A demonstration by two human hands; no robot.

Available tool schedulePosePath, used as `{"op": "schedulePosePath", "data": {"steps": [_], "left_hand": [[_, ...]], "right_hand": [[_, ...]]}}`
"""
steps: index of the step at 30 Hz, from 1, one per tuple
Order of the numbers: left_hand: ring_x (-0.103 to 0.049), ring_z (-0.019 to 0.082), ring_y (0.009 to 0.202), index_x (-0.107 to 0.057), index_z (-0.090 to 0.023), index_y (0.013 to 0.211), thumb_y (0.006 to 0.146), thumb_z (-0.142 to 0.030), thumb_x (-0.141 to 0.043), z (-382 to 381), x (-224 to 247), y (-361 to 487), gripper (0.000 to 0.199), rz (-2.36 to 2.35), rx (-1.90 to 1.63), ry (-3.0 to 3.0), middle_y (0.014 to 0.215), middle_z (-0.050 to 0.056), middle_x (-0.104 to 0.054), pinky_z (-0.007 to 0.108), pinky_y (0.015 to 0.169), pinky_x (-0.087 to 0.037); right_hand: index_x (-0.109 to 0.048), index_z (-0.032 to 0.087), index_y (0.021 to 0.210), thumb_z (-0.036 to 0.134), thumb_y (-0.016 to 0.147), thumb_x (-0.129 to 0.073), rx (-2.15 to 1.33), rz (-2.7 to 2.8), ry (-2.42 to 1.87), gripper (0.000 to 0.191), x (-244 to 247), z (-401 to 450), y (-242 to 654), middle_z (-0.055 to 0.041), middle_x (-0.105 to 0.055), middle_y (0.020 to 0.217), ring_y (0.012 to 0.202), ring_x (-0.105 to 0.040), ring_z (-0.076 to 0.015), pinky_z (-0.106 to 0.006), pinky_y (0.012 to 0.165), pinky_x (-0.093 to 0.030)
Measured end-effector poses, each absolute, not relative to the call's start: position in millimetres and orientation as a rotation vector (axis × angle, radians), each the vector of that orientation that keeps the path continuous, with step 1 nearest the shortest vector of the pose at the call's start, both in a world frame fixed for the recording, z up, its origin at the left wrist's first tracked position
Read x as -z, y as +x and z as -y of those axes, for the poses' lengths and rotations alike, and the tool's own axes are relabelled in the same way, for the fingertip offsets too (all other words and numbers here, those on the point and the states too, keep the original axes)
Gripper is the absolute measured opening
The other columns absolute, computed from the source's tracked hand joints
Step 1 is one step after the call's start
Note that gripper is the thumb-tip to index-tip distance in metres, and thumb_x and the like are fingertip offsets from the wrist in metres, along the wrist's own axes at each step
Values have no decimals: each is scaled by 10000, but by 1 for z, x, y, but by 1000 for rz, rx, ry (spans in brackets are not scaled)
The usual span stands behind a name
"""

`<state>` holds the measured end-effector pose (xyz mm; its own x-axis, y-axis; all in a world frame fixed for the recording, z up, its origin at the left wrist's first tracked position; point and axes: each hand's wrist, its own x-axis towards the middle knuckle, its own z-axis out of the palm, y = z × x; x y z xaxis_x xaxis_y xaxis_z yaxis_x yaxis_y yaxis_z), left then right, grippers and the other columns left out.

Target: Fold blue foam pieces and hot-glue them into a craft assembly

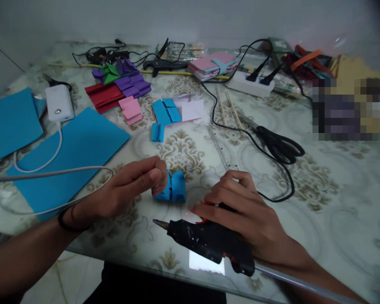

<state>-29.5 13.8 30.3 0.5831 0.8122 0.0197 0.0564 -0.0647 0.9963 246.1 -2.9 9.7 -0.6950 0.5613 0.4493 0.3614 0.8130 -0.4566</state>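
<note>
My right hand (243, 207) is wrapped round a black hot glue gun (205, 238), its fingers about the red trigger. The metal nozzle points left, low over the table's near edge, and a long clear glue stick (291, 278) runs out of the back. A small folded piece of blue paper (178, 188) stands on the table just beyond the nozzle. My left hand (139, 181) is closed at this paper's left side and covers part of it; the fingertips are hidden. A dark band circles my left wrist.
Blue sheets (72, 156), a white power bank (59, 102) and its cable lie left. Folded coloured papers (133, 84) sit farther back. Black scissors (275, 143), wooden sticks (232, 107), a clear ruler (220, 147) and a power strip (250, 84) with a black cord are to the right.
</note>
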Motion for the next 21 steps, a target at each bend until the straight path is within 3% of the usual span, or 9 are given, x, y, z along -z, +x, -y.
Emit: {"op": "schedulePosePath", "data": {"steps": [5,10,13,16,18,21], "left_hand": [[-450,121,670,-513,-177,733,1083,-464,-509,-15,-31,-30,453,-903,-653,1693,712,-22,-500,282,634,-365],[-554,126,786,-606,-178,869,1017,-338,-666,-19,-21,-26,226,-951,-909,1705,854,-2,-593,251,709,-439],[-543,123,749,-606,-189,853,993,-338,-688,-22,-20,-25,221,-1116,-1045,1673,818,-13,-585,242,681,-436],[-516,132,691,-599,-198,795,996,-391,-654,-24,-21,-27,284,-1271,-1014,1646,742,-16,-564,252,620,-408],[-503,139,669,-585,-199,757,1008,-429,-609,-24,-20,-29,341,-1317,-943,1662,705,-13,-547,262,586,-381],[-502,137,642,-547,-194,689,1033,-459,-534,-24,-19,-32,434,-1355,-831,1721,662,-10,-535,271,582,-375]], "right_hand": [[-692,203,1067,216,1121,-421,-313,2294,-808,277,-8,1,247,-30,-649,822,787,-572,-193,-449,875,-358],[-748,211,1042,353,1093,-507,-367,2211,-918,285,-7,-6,251,-41,-682,803,755,-617,-202,-418,825,-416],[-761,212,969,475,984,-672,-744,1972,-1156,278,-9,-9,254,-20,-666,726,663,-616,-189,-336,642,-451],[-732,213,941,583,856,-786,-1237,1459,-1404,384,-13,-14,255,32,-550,595,516,-491,-145,-289,507,-430],[-714,215,977,662,817,-784,-1514,1114,-1270,480,-16,-18,253,56,-477,581,475,-391,-116,-275,461,-421],[-712,213,977,673,778,-810,-1772,832,-1065,511,-20,-22,251,49,-490,619,477,-347,-99,-270,448,-431]]}}
